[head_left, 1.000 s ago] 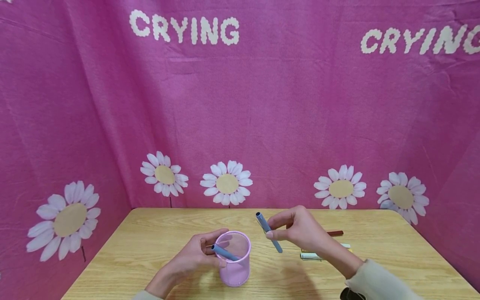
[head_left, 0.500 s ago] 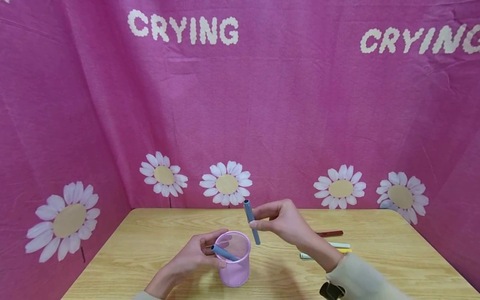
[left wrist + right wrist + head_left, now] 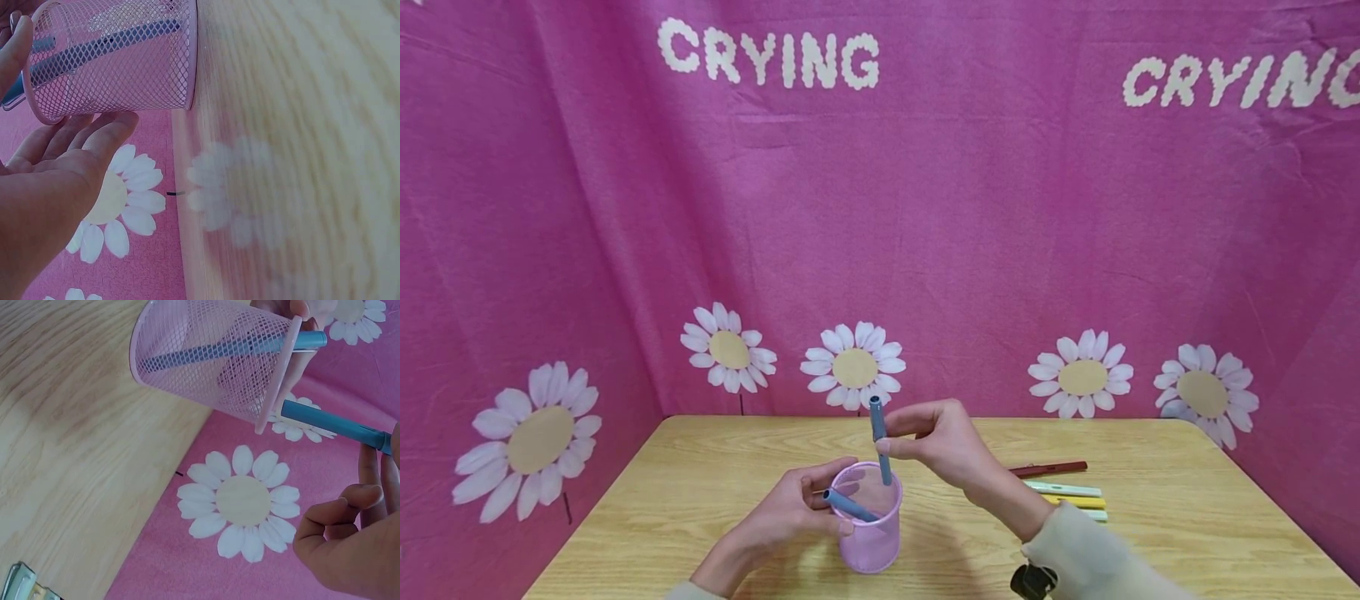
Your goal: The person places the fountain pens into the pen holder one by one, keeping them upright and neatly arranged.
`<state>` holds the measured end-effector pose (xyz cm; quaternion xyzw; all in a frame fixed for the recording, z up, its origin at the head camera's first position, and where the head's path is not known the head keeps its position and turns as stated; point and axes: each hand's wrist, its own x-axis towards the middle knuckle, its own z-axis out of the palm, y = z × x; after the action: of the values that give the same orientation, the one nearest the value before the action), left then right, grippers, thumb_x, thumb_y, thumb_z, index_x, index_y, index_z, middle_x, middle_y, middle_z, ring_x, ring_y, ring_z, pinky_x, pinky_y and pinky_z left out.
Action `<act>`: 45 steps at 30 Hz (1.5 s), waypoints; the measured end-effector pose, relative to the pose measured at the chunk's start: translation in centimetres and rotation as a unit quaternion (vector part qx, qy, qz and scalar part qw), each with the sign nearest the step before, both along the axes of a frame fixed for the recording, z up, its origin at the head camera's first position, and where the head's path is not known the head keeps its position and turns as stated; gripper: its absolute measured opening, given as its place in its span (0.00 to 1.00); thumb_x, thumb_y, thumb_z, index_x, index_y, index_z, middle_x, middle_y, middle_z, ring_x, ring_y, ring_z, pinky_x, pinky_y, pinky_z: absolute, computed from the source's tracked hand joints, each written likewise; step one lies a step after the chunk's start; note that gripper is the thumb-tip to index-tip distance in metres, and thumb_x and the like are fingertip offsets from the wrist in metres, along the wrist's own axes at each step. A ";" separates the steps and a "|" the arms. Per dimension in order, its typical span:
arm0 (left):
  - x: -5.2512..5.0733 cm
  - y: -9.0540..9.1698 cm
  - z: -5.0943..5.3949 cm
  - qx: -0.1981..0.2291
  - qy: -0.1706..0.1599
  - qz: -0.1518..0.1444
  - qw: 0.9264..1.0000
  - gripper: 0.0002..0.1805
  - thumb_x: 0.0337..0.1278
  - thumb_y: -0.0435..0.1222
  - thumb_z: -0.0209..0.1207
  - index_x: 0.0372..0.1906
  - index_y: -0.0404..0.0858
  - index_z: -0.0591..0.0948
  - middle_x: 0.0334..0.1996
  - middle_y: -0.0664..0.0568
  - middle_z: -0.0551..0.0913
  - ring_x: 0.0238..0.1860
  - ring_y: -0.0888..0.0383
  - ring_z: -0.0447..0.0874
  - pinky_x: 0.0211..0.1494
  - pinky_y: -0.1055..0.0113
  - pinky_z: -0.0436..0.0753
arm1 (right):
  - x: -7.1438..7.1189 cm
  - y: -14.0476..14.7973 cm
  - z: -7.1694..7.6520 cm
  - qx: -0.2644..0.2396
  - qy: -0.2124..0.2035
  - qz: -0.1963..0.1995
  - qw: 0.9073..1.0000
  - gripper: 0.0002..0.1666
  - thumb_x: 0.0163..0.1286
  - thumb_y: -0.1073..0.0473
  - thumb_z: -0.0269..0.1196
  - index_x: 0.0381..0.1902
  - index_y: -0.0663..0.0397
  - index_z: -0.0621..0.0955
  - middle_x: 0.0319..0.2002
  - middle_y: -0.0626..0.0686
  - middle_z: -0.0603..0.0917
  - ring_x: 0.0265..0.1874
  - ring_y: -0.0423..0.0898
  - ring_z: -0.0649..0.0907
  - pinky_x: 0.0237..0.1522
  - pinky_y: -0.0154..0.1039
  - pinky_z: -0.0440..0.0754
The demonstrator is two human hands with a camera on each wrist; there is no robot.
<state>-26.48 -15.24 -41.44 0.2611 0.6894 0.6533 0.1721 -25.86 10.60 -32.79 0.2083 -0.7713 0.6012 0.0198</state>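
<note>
A pink mesh pen cup stands upright on the wooden table. My left hand holds it from the left, thumb at the near side and fingers around the far side. Inside leans a blue-grey capped pen, its top sticking out over the rim towards that hand. My right hand pinches a second blue-grey pen between thumb and fingers, nearly upright over the cup. In the right wrist view this held pen has its lower end just outside the plane of the rim.
To the right, partly behind my right forearm, lie a dark red pen, a pale green pen, a yellow pen and another pale green pen. A pink curtain with daisies surrounds the table's back and sides.
My right hand has carried the held pen leftwards to above the cup, turning it from slanted to nearly upright. The left hand and cup have stayed in place.
</note>
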 end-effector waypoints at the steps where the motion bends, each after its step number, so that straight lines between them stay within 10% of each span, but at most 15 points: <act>1: 0.0 0.0 0.0 0.000 0.000 -0.001 1.000 0.45 0.60 0.28 0.72 0.80 0.28 0.63 0.72 0.35 0.73 0.65 0.39 0.79 0.63 0.59 0.81 | 0.0 -0.1 -0.1 -0.002 -0.001 0.002 1.000 0.15 0.62 0.64 0.78 0.46 0.63 0.91 0.40 0.56 0.92 0.39 0.47 0.88 0.42 0.41 0.83; 45: -0.2 -0.2 0.2 0.000 -0.016 -0.003 1.000 0.42 0.60 0.30 0.72 0.79 0.36 0.68 0.72 0.40 0.75 0.65 0.36 0.79 0.64 0.54 0.80 | -0.8 -1.8 -4.4 0.019 0.004 0.017 1.000 0.11 0.59 0.66 0.79 0.40 0.63 0.91 0.34 0.54 0.92 0.36 0.44 0.90 0.36 0.34 0.83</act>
<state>-26.66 -15.39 -41.27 0.2530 0.6862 0.6565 0.1849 -26.67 8.76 -37.19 0.2235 -0.7792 0.5855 0.0086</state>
